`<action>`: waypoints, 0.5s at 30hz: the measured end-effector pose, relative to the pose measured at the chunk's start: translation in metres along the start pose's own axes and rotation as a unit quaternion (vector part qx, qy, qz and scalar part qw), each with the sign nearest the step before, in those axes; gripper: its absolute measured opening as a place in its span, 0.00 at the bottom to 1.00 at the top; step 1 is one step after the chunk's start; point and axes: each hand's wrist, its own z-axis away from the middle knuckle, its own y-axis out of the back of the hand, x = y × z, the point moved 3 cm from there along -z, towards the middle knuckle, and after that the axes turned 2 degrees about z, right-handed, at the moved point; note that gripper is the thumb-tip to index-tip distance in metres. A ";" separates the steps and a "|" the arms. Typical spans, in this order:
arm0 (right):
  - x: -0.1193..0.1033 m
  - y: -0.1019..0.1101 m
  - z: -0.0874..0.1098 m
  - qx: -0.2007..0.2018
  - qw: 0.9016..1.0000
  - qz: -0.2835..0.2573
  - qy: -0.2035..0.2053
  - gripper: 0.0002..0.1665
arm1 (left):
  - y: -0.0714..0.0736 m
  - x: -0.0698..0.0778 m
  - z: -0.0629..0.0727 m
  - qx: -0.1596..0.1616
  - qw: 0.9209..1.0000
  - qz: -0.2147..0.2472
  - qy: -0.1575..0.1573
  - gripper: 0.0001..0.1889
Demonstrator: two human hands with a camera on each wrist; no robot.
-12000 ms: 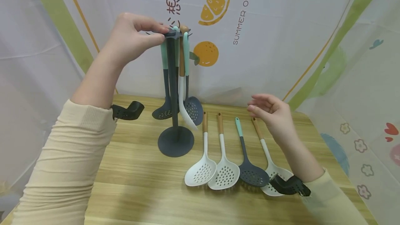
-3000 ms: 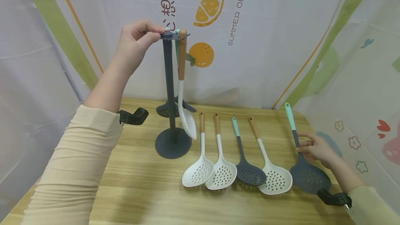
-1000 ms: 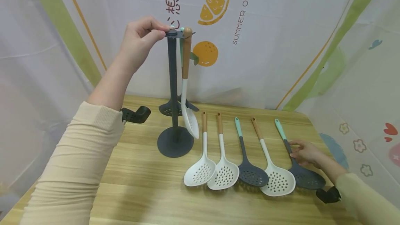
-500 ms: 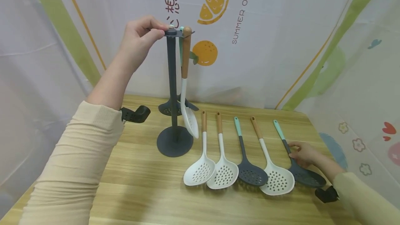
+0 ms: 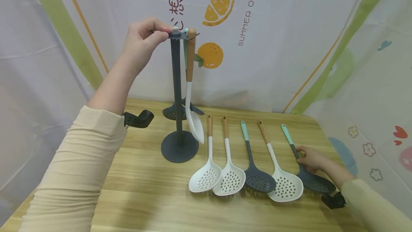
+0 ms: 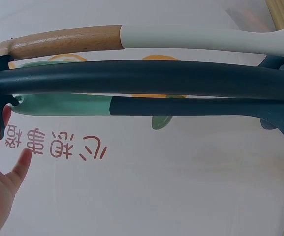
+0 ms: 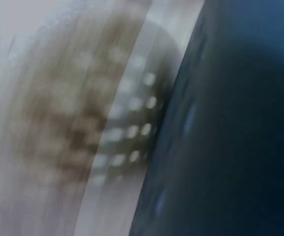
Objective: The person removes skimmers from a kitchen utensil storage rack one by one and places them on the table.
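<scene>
My left hand pinches the top of a dark grey utensil stand. From the stand hang a white slotted spoon with a wooden handle and a few mint-handled dark utensils, partly hidden; one mint handle shows in the left wrist view. At far right my right hand holds the dark shaft of a mint-handled skimmer, low at the table. To its left lie a wood-handled white skimmer, a mint-handled dark skimmer and two white slotted spoons. The right wrist view is blurred.
A wooden table carries everything, with bare wood in front of the row. A white printed curtain hangs behind and around the sides. The stand's round base sits close to the leftmost slotted spoon.
Over twelve seconds, a mint-handled dark skimmer left the stand and came to the row's right end with my right hand. Since three seconds ago it lowered leftward; the last half second shows little movement.
</scene>
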 end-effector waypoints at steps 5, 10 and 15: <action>-0.005 0.003 0.002 -0.008 1.000 0.006 0.007 0.28 | 0.000 0.000 0.001 -0.003 1.000 -0.006 0.005 0.10; -0.010 0.009 0.008 -0.024 0.999 0.006 0.024 0.32 | 0.001 0.000 0.001 -0.004 1.000 -0.007 0.005 0.10; -0.009 0.013 0.013 -0.041 0.999 -0.025 0.018 0.34 | 0.001 0.001 0.001 -0.003 1.000 -0.009 0.007 0.10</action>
